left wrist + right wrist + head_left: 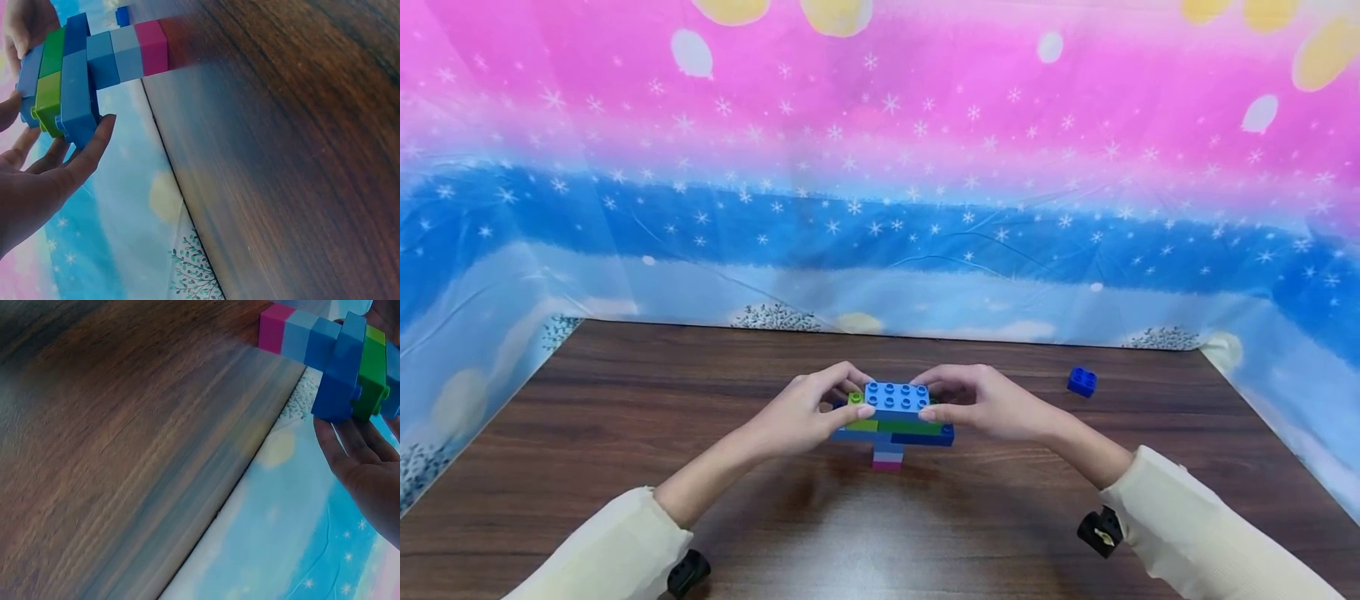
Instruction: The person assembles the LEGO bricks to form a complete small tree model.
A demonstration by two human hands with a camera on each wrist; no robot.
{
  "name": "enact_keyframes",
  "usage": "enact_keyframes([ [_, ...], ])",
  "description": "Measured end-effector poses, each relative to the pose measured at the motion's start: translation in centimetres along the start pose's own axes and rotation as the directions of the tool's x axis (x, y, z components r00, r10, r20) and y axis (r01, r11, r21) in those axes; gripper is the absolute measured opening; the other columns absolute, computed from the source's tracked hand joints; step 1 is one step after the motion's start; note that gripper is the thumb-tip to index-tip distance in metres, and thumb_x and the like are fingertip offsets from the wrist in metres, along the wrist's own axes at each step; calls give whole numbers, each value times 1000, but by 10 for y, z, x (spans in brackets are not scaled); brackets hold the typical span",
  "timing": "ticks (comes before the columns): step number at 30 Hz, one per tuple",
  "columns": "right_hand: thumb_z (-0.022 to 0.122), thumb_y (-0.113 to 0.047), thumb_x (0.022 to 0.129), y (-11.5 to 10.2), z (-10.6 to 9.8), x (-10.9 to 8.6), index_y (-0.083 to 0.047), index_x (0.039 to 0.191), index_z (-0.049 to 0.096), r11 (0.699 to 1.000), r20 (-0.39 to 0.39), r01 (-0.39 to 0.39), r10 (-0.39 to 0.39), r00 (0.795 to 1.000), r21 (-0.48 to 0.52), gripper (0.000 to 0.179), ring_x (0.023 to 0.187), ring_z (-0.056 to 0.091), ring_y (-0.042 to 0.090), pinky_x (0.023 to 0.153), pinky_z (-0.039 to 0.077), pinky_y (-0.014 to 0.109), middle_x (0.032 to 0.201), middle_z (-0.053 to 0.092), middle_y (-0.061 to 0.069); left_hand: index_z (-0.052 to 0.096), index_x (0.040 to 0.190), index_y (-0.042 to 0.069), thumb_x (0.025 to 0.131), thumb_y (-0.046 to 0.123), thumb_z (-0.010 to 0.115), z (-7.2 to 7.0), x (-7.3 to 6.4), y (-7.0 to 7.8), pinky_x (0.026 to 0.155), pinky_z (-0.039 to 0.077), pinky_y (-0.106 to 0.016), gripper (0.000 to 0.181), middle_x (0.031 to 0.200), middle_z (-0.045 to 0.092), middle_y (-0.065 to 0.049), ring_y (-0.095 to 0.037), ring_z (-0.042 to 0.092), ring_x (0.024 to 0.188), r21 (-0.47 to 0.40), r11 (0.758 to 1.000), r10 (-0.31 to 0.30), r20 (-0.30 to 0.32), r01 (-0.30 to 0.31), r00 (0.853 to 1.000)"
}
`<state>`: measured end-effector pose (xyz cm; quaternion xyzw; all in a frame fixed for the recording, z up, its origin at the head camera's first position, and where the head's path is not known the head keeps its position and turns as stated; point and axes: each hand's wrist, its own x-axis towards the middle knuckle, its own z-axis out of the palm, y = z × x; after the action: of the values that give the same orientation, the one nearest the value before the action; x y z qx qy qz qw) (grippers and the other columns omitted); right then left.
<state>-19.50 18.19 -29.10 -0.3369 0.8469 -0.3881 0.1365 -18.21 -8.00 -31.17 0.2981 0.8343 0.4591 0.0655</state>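
A stack of toy building bricks stands on the table between my hands. At its foot is a pink brick [887,466], with a light blue brick [127,54] and a blue one above as a narrow column. Over these lies a wider row with a dark blue brick [925,439], then a lime brick [49,100] beside a green brick [372,378]. On top sits a blue eight-stud brick [897,398]. My left hand [808,412] pinches this top brick at its left end, thumb in front. My right hand [1000,404] pinches the right end likewise.
A small dark blue four-stud brick [1082,382] lies apart on the wooden table [760,533], right of the stack. Behind the table hangs a pink and blue patterned cloth [880,167], which also runs along both sides.
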Motion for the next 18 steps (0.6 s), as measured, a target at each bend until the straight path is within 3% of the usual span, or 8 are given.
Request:
enact_keyframes([
  [4, 58, -31, 90, 4, -12, -5, -14, 125, 53, 997, -61, -67, 64, 996, -46, 39, 97, 59, 16, 81, 47, 33, 113, 61, 4, 54, 113, 9, 91, 21, 58, 0, 0, 1, 75, 48, -34, 25, 101, 60, -6, -20, 58, 91, 6, 1000, -3, -4, 3, 1000],
  [8, 60, -33, 88, 17, -38, -12, -14, 122, 55, 988, -156, -124, 110, 982, -86, 39, 95, 59, 18, 82, 46, 37, 110, 62, 4, 55, 113, 9, 91, 21, 58, 0, 0, 2, 75, 48, -34, 25, 100, 60, -5, -20, 58, 92, 12, 1000, -7, -5, 7, 1000],
  [18, 61, -31, 88, 75, -91, -49, -4, 123, 52, 954, -282, -265, 219, 934, -138, 45, 104, 56, 31, 89, 41, 48, 114, 60, 16, 55, 113, 9, 91, 23, 58, -1, 1, 0, 75, 48, -34, 26, 101, 60, -5, -19, 58, 92, 11, 1000, -7, -1, 7, 1000],
])
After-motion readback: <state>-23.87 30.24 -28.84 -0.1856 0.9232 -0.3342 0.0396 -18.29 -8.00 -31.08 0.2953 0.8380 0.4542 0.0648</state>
